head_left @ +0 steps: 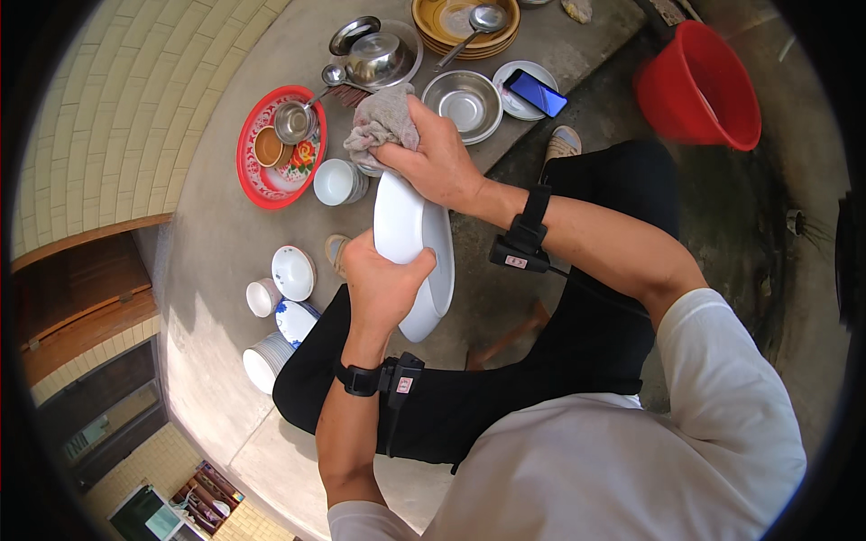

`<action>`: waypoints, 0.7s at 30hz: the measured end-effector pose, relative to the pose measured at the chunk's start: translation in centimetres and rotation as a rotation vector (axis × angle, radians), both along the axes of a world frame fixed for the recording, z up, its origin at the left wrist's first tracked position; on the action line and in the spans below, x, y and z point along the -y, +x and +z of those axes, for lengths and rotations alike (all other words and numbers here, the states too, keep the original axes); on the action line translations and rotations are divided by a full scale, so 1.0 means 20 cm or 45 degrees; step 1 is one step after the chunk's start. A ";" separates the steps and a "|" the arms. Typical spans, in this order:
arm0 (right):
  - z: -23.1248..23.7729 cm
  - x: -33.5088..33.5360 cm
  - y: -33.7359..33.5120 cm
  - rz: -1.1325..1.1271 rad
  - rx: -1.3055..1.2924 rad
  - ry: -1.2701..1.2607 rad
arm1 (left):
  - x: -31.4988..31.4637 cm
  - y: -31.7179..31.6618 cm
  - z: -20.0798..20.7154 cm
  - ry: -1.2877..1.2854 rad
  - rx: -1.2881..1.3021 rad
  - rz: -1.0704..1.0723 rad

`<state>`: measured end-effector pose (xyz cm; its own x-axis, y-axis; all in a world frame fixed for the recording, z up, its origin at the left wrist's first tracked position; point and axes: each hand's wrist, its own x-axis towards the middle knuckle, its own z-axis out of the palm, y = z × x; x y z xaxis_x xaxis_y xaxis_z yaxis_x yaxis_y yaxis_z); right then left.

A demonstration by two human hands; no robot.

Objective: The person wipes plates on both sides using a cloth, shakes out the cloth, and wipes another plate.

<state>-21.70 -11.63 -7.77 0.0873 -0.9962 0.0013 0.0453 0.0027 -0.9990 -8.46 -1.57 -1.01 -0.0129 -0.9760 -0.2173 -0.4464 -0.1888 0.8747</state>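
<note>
Gripping a white oval plate (415,243) at its lower left edge, the left hand (383,284) is seen with fingers curled over the rim and the thumb laid across the face. The plate is held tilted on edge above the person's lap, clear of the concrete floor (225,234). The right hand (437,162) is closed around a bunched grey cloth (383,122), which is pressed against the plate's upper end. Black wrist straps with small devices are worn on both forearms.

Just behind the cloth, a white bowl (338,182) is set on the floor, partly in the path between the hands and a red floral tray (262,176). On that tray a small steel cup (294,121) and a brown-filled bowl (268,146) are carried. Farther back, a steel pot (374,59) with a lid and a spoon is placed, and a steel bowl (462,104) stands just beside the right hand. A phone (535,93) is laid on a small white plate next to it. Stacked yellow-brown plates (465,27) with a ladle are found at the top edge. A red bucket (699,86) is placed well apart at the right. To the left of the knee, several blue-and-white bowls (293,272) and a stack of white dishes (266,361) are grouped.
</note>
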 end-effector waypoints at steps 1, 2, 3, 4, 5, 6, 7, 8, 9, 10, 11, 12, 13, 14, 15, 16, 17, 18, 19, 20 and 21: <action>0.02 -0.07 0.05 -0.003 -0.029 -0.262 | 0.02 0.02 -0.03 0.069 -0.033 -0.011; 0.05 -0.15 0.11 0.003 -0.013 -0.529 | 0.03 0.06 -0.03 0.133 -0.044 0.001; 0.09 -0.22 0.08 0.130 -0.183 -0.707 | 0.06 0.05 -0.08 -0.093 -0.093 -0.053; 0.11 -0.24 0.05 0.072 -0.199 -0.694 | 0.07 0.01 -0.12 -0.287 -0.199 -0.088; 0.09 -0.24 -0.01 0.123 -0.143 -0.426 | 0.08 -0.04 -0.10 -0.297 -0.311 -0.071; 0.12 -0.20 -0.04 0.142 0.048 -0.288 | 0.05 -0.05 -0.09 -0.067 -0.111 -0.052; 0.12 -0.14 -0.09 0.101 0.085 -0.311 | 0.06 -0.08 -0.11 -0.096 -0.128 -0.083; 0.07 -0.06 -0.14 0.045 0.064 -0.240 | 0.05 -0.09 -0.07 -0.123 -0.115 -0.093; 0.00 0.01 -0.20 0.038 0.140 -0.167 | 0.03 -0.10 -0.09 -0.236 -0.061 -0.100; -0.03 0.05 -0.20 0.030 0.204 -0.091 | 0.03 -0.09 -0.11 -0.276 -0.033 -0.067; -0.04 0.01 -0.14 0.038 0.193 -0.159 | 0.02 -0.06 -0.11 -0.234 -0.025 -0.037; -0.05 -0.05 -0.11 0.036 0.178 -0.234 | 0.03 -0.05 -0.11 -0.198 -0.028 -0.017; 0.00 -0.16 -0.03 0.086 0.215 -0.238 | 0.04 -0.05 -0.17 -0.305 -0.135 0.112; 0.01 -0.26 0.01 0.129 0.014 -0.410 | 0.06 -0.07 -0.25 -0.410 -0.249 0.233; 0.03 -0.27 0.01 0.141 -0.015 -0.432 | 0.08 -0.08 -0.22 -0.630 -0.242 0.229; 0.05 -0.27 0.01 0.149 -0.044 -0.454 | 0.06 -0.06 -0.21 -0.637 -0.243 0.252; 0.03 -0.23 0.00 0.149 -0.056 -0.465 | 0.04 -0.04 -0.19 -0.409 -0.140 0.126; -0.01 -0.16 -0.05 0.132 -0.077 -0.482 | 0.03 -0.02 -0.15 -0.188 -0.048 -0.016; 0.00 -0.11 -0.06 0.107 0.068 -0.354 | 0.02 -0.03 -0.14 -0.341 -0.113 0.037; 0.01 -0.03 -0.07 0.051 0.090 -0.294 | 0.00 -0.03 -0.13 -0.352 -0.118 0.046; -0.09 0.07 -0.16 0.032 -0.156 -0.441 | -0.01 -0.03 -0.10 -0.347 -0.080 0.016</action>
<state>-24.91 -12.95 -9.55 0.1319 -0.9360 0.3264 -0.0703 -0.3373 -0.9388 -9.12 -1.40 -3.11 -0.0053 -0.9985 0.0539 -0.3886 0.0517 0.9199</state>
